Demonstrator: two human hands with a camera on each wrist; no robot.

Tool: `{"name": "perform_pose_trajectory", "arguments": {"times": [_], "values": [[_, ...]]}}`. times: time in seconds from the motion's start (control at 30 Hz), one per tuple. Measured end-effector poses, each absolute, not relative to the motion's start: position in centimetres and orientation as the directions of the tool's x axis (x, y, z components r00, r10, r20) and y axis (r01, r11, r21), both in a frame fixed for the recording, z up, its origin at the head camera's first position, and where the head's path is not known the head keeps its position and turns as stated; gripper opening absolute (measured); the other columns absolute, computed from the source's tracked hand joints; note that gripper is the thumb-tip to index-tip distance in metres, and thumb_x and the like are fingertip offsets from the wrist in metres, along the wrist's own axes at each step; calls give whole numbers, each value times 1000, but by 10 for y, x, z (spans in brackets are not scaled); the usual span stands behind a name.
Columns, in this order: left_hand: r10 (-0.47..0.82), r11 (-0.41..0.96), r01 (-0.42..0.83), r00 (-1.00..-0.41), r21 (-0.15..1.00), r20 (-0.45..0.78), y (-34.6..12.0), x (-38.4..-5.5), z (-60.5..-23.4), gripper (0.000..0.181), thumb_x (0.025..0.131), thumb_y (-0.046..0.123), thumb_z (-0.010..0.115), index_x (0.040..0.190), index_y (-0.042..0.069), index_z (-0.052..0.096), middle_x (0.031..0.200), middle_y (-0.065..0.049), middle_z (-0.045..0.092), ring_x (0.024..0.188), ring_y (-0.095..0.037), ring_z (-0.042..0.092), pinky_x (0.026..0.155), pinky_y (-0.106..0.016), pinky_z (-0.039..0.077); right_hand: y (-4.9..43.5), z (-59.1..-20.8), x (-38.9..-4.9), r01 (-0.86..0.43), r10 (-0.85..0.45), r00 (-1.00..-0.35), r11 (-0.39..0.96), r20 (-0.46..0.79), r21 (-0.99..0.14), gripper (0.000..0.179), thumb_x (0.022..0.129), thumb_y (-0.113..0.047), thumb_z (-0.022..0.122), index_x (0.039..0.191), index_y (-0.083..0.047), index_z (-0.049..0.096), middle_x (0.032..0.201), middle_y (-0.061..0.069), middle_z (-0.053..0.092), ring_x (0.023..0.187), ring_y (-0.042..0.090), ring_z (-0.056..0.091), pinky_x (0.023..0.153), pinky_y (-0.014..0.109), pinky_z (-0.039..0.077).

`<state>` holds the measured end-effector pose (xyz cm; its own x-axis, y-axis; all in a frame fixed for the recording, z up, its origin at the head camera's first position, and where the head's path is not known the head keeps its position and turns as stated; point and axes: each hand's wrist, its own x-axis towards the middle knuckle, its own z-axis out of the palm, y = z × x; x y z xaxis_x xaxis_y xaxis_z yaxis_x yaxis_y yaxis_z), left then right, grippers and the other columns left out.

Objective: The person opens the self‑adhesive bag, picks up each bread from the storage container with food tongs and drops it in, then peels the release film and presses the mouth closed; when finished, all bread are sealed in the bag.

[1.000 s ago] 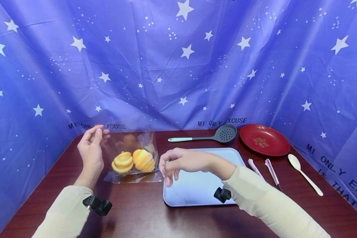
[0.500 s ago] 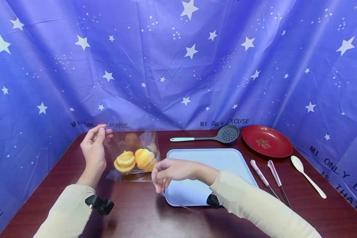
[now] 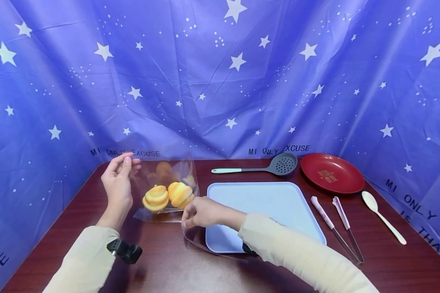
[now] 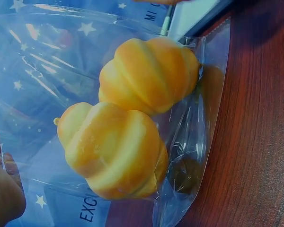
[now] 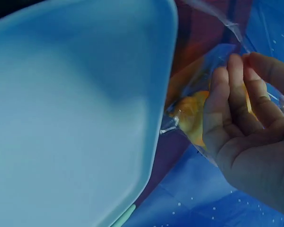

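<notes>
My left hand (image 3: 118,179) pinches the upper left part of a clear plastic bag (image 4: 189,137), which stands upright on the table. Two yellow-orange bread rolls, one swirled (image 3: 155,198) and one ridged (image 3: 180,194), sit inside near its bottom. At the bag's lower right, my right hand (image 3: 205,212) has thumb and fingertips together on a thin clear plastic strip (image 3: 202,245). That strip trails along the front of the pale blue tray (image 3: 264,199). In the right wrist view, the fingertips (image 5: 235,61) meet at the strip, with a roll partly hidden behind them.
Behind the tray lies a slotted skimmer (image 3: 283,165) with a mint handle. A red plate (image 3: 342,177), metal tongs (image 3: 342,217) with pale handles and a cream spoon (image 3: 383,221) are on the right. A blue star-print curtain (image 3: 220,81) surrounds the table.
My right hand has moved left and toward me, off the tray to the bag's lower right corner, drawing the clear strip along. The left hand keeps its hold, and more of the tongs shows.
</notes>
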<state>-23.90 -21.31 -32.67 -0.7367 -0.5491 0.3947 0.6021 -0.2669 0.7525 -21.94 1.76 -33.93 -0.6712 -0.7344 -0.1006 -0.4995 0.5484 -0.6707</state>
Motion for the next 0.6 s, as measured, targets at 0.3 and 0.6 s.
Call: {"name": "perform_pose_trajectory", "arguments": {"times": [0.3,0.6], "values": [[-538,-265,609,-737,748,409,-212,-239,-327,18,100,-3,58,98,2,76,76,-5,74,66,-11,70,67,-20,57,11,-342,-220,-606,-691,-714,690,-110,-396,6,86,-17,82,81,-18,80,73,-13,70,75,2,59,77,22,47],[-532,-254,614,-734,747,423,-213,-240,-328,16,100,-2,59,100,-1,75,76,-5,74,66,-11,71,68,-20,57,24,-332,-236,-635,-714,-700,636,-22,-439,7,92,-17,76,95,-13,80,84,-6,74,79,8,64,75,26,51]]}}
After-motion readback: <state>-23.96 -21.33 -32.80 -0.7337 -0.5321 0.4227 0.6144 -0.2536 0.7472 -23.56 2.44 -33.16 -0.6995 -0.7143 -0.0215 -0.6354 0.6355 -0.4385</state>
